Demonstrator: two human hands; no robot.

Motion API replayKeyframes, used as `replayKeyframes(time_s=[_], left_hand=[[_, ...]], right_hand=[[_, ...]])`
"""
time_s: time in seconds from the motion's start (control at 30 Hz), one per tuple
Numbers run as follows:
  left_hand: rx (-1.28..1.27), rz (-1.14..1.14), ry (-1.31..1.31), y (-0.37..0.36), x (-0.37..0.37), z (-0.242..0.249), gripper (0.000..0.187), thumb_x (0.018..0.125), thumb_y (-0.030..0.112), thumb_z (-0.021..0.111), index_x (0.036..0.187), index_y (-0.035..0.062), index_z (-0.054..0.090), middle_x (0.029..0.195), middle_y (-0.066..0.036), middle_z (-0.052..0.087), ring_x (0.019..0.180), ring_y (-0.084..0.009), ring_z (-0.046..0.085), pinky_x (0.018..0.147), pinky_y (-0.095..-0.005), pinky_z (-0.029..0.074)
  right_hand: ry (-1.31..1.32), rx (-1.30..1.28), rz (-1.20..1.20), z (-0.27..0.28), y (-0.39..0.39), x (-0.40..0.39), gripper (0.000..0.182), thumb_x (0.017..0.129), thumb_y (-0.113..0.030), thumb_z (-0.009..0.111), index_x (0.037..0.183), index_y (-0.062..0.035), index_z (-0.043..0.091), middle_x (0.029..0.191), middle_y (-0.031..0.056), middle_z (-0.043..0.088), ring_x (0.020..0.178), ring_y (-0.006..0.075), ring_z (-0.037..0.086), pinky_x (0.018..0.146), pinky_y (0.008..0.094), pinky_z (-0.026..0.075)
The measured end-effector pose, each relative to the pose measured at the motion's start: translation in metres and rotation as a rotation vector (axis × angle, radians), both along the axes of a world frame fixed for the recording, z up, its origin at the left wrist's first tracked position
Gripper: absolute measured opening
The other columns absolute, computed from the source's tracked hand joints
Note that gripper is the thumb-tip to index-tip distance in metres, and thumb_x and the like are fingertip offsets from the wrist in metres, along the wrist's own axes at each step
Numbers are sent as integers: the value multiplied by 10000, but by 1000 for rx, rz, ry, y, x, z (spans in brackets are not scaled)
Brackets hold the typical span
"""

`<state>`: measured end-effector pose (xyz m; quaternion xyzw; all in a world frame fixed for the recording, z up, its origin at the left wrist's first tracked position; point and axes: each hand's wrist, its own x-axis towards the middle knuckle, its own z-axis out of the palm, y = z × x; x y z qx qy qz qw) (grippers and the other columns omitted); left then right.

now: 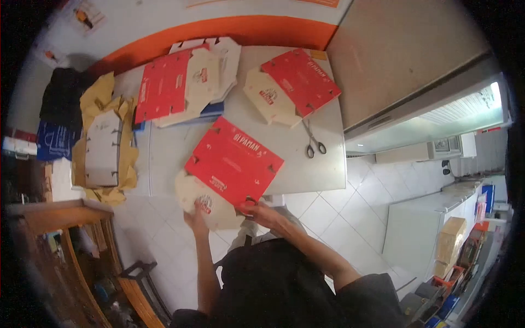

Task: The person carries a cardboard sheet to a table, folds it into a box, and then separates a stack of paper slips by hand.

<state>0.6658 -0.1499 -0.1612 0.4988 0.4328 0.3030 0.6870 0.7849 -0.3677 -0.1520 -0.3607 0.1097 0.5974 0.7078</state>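
Note:
A flat, unfolded cardboard box (235, 158), red on one half and cream on the other, reaches from the front of my body over the table's near edge. My left hand (196, 218) grips its cream part at the lower edge. Close to the fold, my right hand (261, 214) has its fingers closed on the box's near edge. A similar flat box (301, 82) lies at the table's right, with black-handled scissors (314, 143) just below it. At the left rests a stack of flat boxes (164, 90), red and cream on top.
Brown wrapping paper (127, 164) surrounds a bundle of white flat cardboard (104, 147) at the table's left end. A lit, glass-fronted cooler (437, 115) stands to the right. Wooden shelving (76, 240) is at lower left, a white counter (421, 218) at lower right.

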Motion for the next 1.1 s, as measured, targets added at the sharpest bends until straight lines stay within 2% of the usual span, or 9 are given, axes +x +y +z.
replayKeyframes(time_s=[0.07, 0.2, 0.3, 0.33, 0.4, 0.6, 0.8, 1.0, 1.1], left_hand=[[1, -34, 17, 19, 0, -21, 414, 937, 78, 686, 1311, -16, 534, 1177, -87, 646, 1026, -166, 628, 864, -319, 531], [107, -113, 47, 34, 38, 19, 445, 913, 99, 722, 1302, -20, 542, 1167, -86, 647, 1023, -165, 626, 885, -321, 524], [217, -198, 99, 44, 67, 25, 468, 897, 120, 744, 1296, -21, 546, 1153, -85, 653, 1009, -166, 631, 874, -315, 526], [200, -200, 98, 44, 72, 24, 472, 893, 123, 748, 1294, -22, 546, 1148, -86, 655, 1004, -165, 632, 872, -312, 525], [165, -222, 92, 43, 88, 17, 481, 885, 130, 757, 1289, -24, 546, 1138, -87, 660, 994, -165, 633, 869, -306, 523], [102, -288, 140, 47, 88, 15, 510, 887, 166, 753, 1303, -26, 528, 1163, -112, 661, 1019, -180, 643, 871, -315, 531], [142, -335, 204, 52, 95, 23, 528, 888, 187, 720, 1312, -30, 491, 1185, -127, 645, 1031, -209, 649, 884, -351, 536], [57, -404, 297, 61, 96, 42, 539, 912, 239, 643, 1332, -44, 457, 1175, -147, 637, 1053, -232, 637, 924, -350, 509], [73, -336, 338, 57, 96, 36, 547, 931, 263, 604, 1357, -42, 447, 1233, -165, 610, 1129, -248, 606, 976, -364, 478]], right_hand=[[135, 14, 47, -5, -4, 10, 592, 955, -329, 683, 1447, -130, 420, 1344, 62, 577, 1300, 221, 508, 1072, 423, 419], [-187, -343, 369, 39, -42, 31, 561, 958, -292, 666, 1417, -38, 465, 1297, 85, 632, 1155, 226, 631, 967, 395, 499], [-987, -627, 472, 50, -54, 65, 524, 926, -238, 680, 1364, 1, 519, 1151, 130, 703, 1025, 229, 693, 876, 376, 541], [-1332, -704, 328, 51, -53, 77, 504, 900, -213, 689, 1326, 17, 548, 1028, 166, 728, 953, 255, 716, 814, 379, 557], [-1488, -819, 200, 64, -47, 109, 407, 905, -222, 688, 1235, -10, 578, 1006, 179, 714, 1036, 345, 681, 933, 422, 520], [-2023, -1000, 223, 50, -13, 167, 575, 965, -288, 581, 1454, -26, 428, 1513, 227, 400, 1412, 446, 338, 1104, 543, 337], [-2063, -1229, 414, 29, 1, 160, 669, 998, -410, 498, 1505, -10, 324, 1553, 225, 318, 1410, 470, 317, 1086, 633, 312], [-1731, -1014, 479, 63, 4, 176, 687, 931, -362, 628, 1455, -4, 364, 1376, 205, 472, 1169, 422, 539, 930, 546, 485], [-1853, -1003, 396, 56, -1, 177, 673, 896, -339, 676, 1409, -3, 399, 1332, 191, 502, 1094, 404, 581, 868, 517, 516]])
